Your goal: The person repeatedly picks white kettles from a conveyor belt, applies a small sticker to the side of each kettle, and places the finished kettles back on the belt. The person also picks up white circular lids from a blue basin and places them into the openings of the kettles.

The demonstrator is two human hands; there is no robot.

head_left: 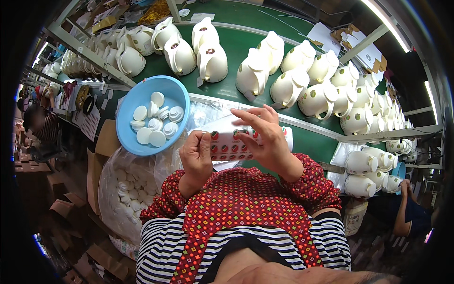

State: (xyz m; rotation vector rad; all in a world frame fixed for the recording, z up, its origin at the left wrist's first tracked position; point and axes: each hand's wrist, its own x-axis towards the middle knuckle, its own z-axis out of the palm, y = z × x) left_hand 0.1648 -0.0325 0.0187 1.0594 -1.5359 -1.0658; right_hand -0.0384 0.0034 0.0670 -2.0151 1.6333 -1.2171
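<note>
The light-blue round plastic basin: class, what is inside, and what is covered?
Inside the light-blue round plastic basin lie white, round, lid-like pieces, some smooth, others showing stepped rings. They cover part of its floor; anything beneath cannot be seen.

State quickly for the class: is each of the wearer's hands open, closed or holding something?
Left hand: closed, holding the sticker sheet at its left end.
Right hand: open, fingers spread over the sheet; whether it touches cannot be told.

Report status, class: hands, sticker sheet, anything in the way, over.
Left hand pinching sticker sheet at left end. Right hand open over sheet, hiding part. Nothing but hands covering it.
</note>
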